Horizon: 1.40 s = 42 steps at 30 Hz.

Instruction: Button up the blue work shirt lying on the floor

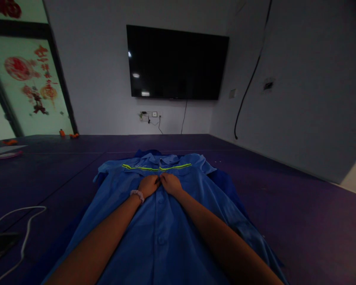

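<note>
A blue button-up work shirt [192, 221] with yellow-green stripes across the chest lies spread out, its collar pointing away from me. My left hand [148, 185], with a pale scrunchie [138, 194] round the wrist, pinches the front placket just below the stripes. Right beside it, my right hand [170, 183] has its fingers closed on the same placket. The fingertips of both hands meet there; whether a button is between them is hidden. Further down the placket, buttons [161, 240] show. Darker blue cloth [228, 186] sticks out from under the shirt.
The shirt lies on a dark purple surface [284, 206]. At left are a white cable [28, 229], a dark flat device [1, 245] and a pink-edged item [6, 156]. Small orange things [62, 133] sit near the glass door. A television [178, 63] hangs on the far wall.
</note>
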Each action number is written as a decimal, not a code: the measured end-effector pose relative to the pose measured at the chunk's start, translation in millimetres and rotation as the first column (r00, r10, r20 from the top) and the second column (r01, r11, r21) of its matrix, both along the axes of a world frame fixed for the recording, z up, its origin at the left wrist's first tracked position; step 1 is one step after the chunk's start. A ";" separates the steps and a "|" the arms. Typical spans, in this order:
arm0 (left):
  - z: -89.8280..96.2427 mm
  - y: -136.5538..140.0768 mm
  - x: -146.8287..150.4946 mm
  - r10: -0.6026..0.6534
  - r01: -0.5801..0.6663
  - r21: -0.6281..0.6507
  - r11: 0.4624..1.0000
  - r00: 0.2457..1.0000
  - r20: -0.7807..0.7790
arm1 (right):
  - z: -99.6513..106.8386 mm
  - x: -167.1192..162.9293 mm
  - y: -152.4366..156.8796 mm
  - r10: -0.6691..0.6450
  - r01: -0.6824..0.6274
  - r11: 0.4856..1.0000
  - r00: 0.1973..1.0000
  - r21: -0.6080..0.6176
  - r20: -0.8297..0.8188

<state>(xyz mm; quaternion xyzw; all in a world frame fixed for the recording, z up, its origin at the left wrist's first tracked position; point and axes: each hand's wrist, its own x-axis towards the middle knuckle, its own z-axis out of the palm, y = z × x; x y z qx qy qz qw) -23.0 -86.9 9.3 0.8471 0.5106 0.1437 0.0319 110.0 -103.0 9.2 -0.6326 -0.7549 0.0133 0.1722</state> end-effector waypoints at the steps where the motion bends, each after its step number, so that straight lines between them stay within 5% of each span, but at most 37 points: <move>1: 0.0 0.1 0.0 0.000 0.000 0.000 1.000 1.000 -0.001 | -0.1 0.1 0.1 0.002 -0.002 1.000 1.000 0.000 0.001; 42: 2.5 -3.4 1.8 -0.027 0.027 0.007 1.000 1.000 0.003 | 1.8 -0.3 -0.9 0.008 -0.008 1.000 0.999 -0.016 0.037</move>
